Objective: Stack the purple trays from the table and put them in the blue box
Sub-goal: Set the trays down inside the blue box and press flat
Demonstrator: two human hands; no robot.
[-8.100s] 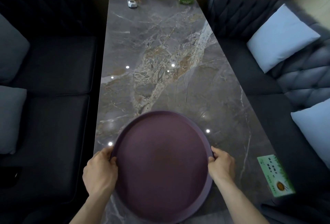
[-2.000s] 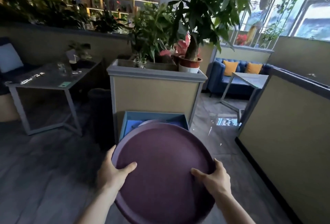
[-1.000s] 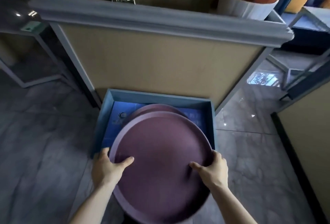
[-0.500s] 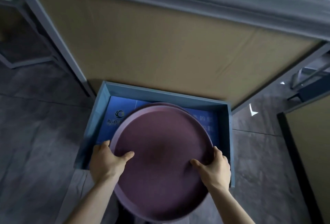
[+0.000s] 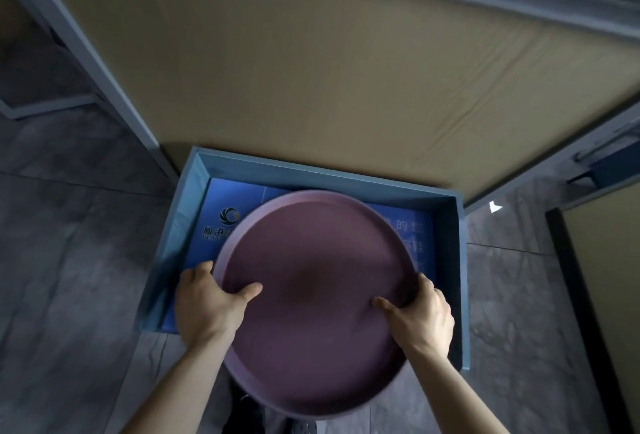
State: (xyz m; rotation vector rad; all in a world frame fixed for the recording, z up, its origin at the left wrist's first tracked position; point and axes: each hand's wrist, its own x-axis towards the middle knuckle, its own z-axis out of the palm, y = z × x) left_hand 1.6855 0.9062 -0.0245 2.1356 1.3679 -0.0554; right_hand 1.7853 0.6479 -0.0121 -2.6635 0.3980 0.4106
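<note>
Tan panel (image 5: 329, 70) with grey frame fills the top of the view; dark stone floor (image 5: 69, 243) on both sides.

Blue box (image 5: 459, 260) sits open on the floor, its far wall just beside the foot of the panel. Printed blue liner visible inside, with a logo at the left.

Purple tray (image 5: 311, 298), round, held over the box. Its far part is above the box interior; its near edge overhangs the near wall toward the person. Face up, shallow rim all round. Being round it has no long axis; it appears tilted, near edge closer to the camera, far edge lower into the box. Cannot tell whether this is one tray or a stack, or whether another tray lies under it.

Left hand (image 5: 207, 305) closed on the left rim, thumb lying on the tray face, fingers wrapped under. Right hand (image 5: 422, 316) the same on the right rim, thumb on top. Both grips look firm.

Step in hand, by my reading: the last one, setting the tray into the box. The next move calls for pushing the tray forward until its near edge clears the near wall, levelling it, lowering it flat, then freeing the fingers from beneath. The fit looks snug front to back, so the rim could catch on a wall.
</note>
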